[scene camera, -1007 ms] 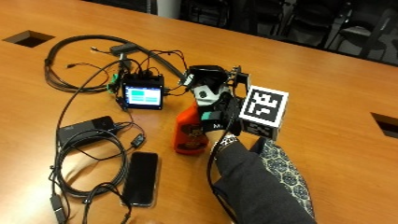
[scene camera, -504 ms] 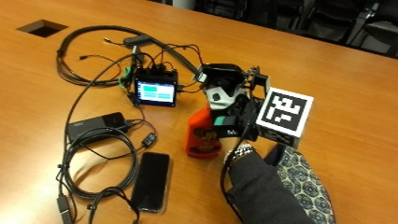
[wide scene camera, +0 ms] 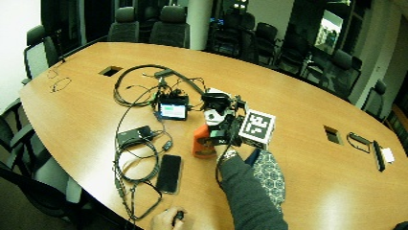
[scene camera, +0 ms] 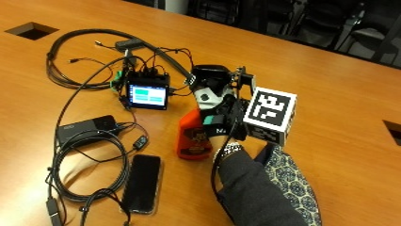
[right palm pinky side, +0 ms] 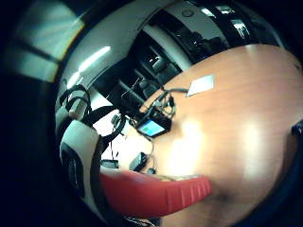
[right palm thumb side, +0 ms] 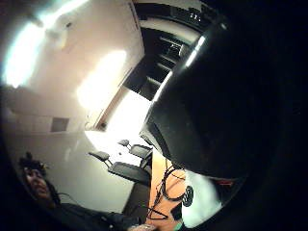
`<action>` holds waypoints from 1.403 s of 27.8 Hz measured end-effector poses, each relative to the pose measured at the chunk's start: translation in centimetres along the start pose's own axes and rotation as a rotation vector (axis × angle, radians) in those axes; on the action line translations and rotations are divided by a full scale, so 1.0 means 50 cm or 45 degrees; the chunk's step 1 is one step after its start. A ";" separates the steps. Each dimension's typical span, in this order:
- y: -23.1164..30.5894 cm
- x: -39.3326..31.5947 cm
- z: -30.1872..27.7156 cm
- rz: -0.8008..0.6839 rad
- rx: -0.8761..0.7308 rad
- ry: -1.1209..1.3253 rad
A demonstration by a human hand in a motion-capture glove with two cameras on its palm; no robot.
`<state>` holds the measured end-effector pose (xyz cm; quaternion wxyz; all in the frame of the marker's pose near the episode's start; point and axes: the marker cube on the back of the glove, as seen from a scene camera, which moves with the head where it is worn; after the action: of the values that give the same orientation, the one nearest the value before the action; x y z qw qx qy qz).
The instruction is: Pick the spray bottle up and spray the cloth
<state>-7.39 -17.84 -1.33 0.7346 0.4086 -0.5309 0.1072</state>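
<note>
Polished wooden conference table (scene camera: 351, 94); dark office chairs (wide scene camera: 146, 24) line the far side. Patterned dark cloth (scene camera: 291, 181) lies beside the forearm. Black-gloved right hand (scene camera: 222, 120) has fingers wrapped around the upright orange plastic spray bottle (scene camera: 193, 136).

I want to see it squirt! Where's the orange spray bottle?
In the outside view the spray bottle stands on the table, gripped by the gloved right hand, between the phone and the patterned cloth.
</note>
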 end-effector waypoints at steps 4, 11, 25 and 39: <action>0.021 0.022 0.009 0.097 -0.030 0.021; 0.035 0.030 0.029 0.228 -0.072 0.079; 0.098 0.042 0.045 0.275 -0.474 0.415; 0.218 -0.037 -0.065 -0.146 -1.134 0.926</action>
<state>-12.35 -8.02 2.01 0.9757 0.0252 -0.2152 -0.0331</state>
